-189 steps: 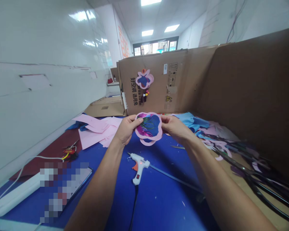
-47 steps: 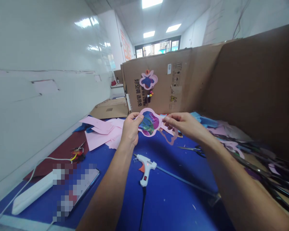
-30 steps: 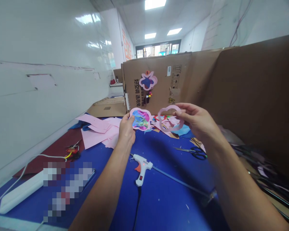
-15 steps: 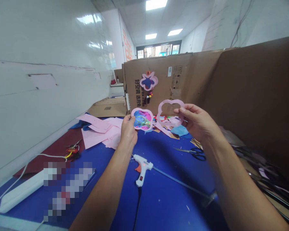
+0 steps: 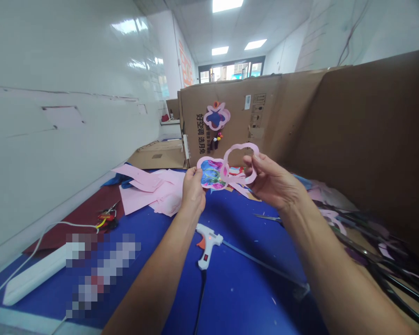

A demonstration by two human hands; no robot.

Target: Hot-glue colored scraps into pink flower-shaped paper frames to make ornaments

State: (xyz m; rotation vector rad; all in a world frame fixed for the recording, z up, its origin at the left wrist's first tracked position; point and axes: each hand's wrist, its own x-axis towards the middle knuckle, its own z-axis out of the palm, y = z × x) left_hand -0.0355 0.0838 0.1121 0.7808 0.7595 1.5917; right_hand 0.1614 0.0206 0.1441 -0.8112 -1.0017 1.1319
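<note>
My left hand (image 5: pixel 194 188) pinches the left edge of a pink-bordered cutout (image 5: pixel 209 174) with a blue and magenta patterned middle. Between the thumb and fingers of my right hand (image 5: pixel 272 179) is a scalloped pink paper frame (image 5: pixel 240 146), open in its centre. The frame's left side overlaps the cutout's right edge in view; whether they touch I cannot tell. Both are held up above the blue table. Below them a white glue gun (image 5: pixel 208 244) with an orange trigger lies on the table, a long glue stick (image 5: pixel 254 260) running from its back.
Pink paper sheets (image 5: pixel 160 188) lie at the back left. Scissors (image 5: pixel 268 217) sit partly behind my right arm. A cardboard box (image 5: pixel 282 107) stands behind, bearing a finished-looking flower ornament (image 5: pixel 216 117). Red-handled pliers (image 5: pixel 106 217) and a white cord are at left; clutter lies at right.
My right hand has moved left with the pink frame, which now overlaps the cutout. My left hand has shifted slightly right with the cutout.
</note>
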